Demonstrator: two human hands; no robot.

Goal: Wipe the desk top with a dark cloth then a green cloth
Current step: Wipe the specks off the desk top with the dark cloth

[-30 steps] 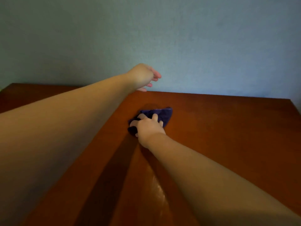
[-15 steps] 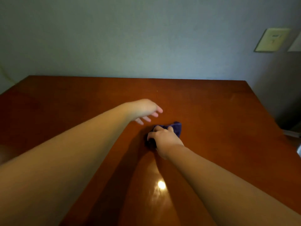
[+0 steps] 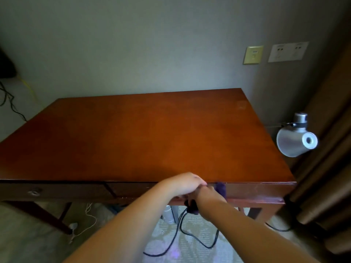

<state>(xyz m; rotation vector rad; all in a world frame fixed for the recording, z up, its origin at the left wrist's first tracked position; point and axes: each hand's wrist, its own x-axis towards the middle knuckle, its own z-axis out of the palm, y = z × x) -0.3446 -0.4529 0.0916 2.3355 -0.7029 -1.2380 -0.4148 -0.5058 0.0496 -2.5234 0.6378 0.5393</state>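
Dark cloth bunched at the near edge of a bare wooden desk

The desk [image 3: 152, 137] is reddish-brown polished wood, its flat top running from the wall at 12 o'clock to a near edge with a drawer front below. The dark cloth [image 3: 221, 188] is deep purple, crumpled and mostly hidden; one tuft shows at the desk's front edge, around 5 o'clock from the top's centre, and another bit hangs lower against the drawer front, toward 7 o'clock from the first. The right hand [image 3: 206, 196] grips the cloth, and the left hand [image 3: 185, 184] lies against it at 9 o'clock, over the same edge.
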